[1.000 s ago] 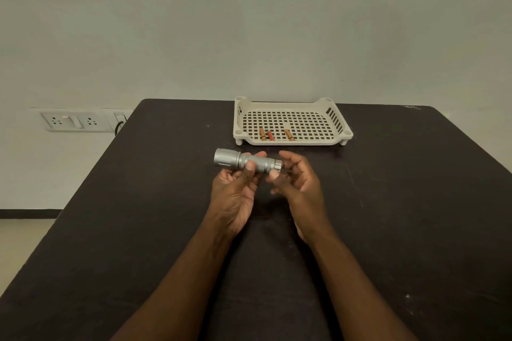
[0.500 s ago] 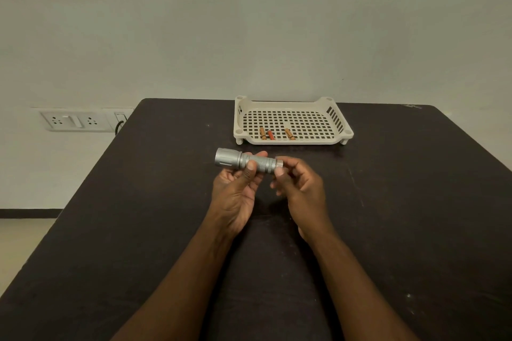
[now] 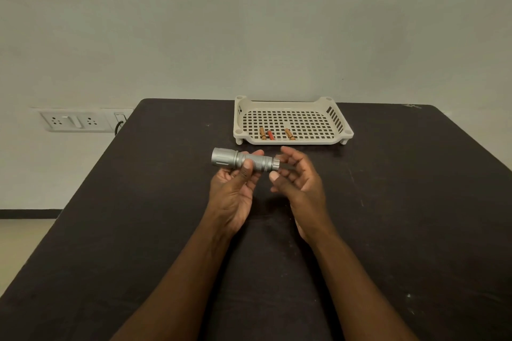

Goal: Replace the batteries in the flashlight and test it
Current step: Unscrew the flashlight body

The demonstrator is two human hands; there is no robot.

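A silver flashlight [image 3: 243, 162] lies level above the black table [image 3: 138, 216], head pointing left. My left hand [image 3: 235, 191] is shut around its knurled body, thumb on top. My right hand [image 3: 300, 177] sits at the tail end with fingers spread; the thumb tip is just below the tail cap [image 3: 275, 165] and the forefinger arches above it. A thin dark piece juts from the tail between those fingers; I cannot tell what it is. Three small batteries lie in a cream tray [image 3: 340, 130]: two gold ones [image 3: 262, 133] [image 3: 289, 134] and a red one [image 3: 270, 135].
The perforated tray stands at the back of the table, just beyond my hands. A wall socket panel [image 3: 73, 119] with a plugged cable [image 3: 119, 126] is on the wall to the left. The table's left edge runs diagonally toward the floor.
My right hand pinched the tail cap half a second ago; its fingers have since spread off it. The left hand and the flashlight have barely moved.
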